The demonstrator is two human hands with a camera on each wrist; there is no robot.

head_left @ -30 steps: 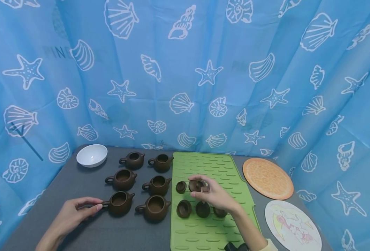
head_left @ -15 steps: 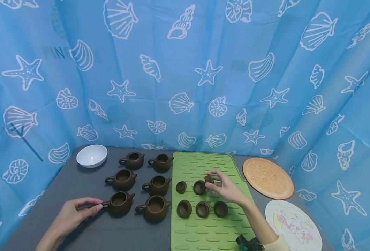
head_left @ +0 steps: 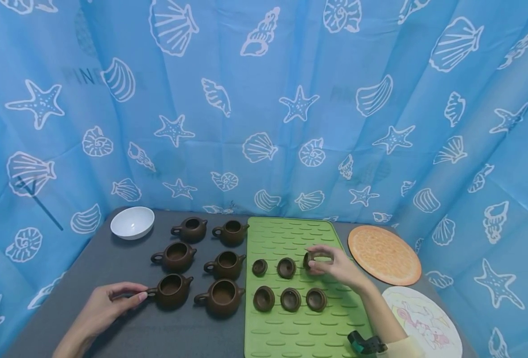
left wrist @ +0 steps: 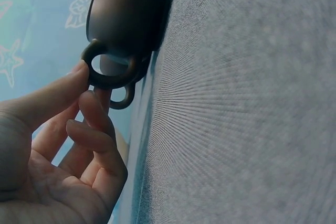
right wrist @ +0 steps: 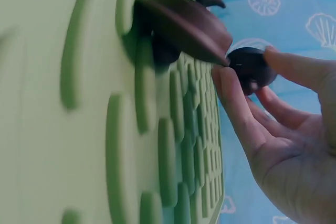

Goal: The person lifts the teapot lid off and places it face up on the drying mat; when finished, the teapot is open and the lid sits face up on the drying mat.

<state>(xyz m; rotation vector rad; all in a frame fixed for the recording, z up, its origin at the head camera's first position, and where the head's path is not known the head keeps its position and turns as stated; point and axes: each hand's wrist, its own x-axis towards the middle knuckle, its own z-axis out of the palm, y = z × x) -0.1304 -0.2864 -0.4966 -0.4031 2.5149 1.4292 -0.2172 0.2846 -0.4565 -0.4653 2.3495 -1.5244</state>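
In the head view my left hand (head_left: 116, 311) pinches the looped handle of the nearest left brown teapot (head_left: 171, 291), thumb on one side and a finger on the other. The left wrist view shows that handle (left wrist: 113, 80) between the fingertips, with the lidless teapot (left wrist: 128, 14) upright on the cloth. My right hand (head_left: 335, 268) grips a small dark teapot lid (right wrist: 249, 69), tilted on edge above the green mat (head_left: 286, 343). Other lids lie upside down on the mat, among them one lid (head_left: 286, 268) just left of the hand and another lid (head_left: 316, 300) nearer me.
Several more lidless teapots (head_left: 225, 264) stand in two columns left of the mat. A white bowl (head_left: 132, 223) sits at the back left. Right of the mat lie an orange round mat (head_left: 384, 255) and a white round mat with a drawing (head_left: 425, 323). A blue curtain (head_left: 264, 109) hangs behind.
My right hand has let go of the middle back lid, now upside down on the mat, and moved right to grip another lid, which is now tilted. The left hand stays on the teapot handle.
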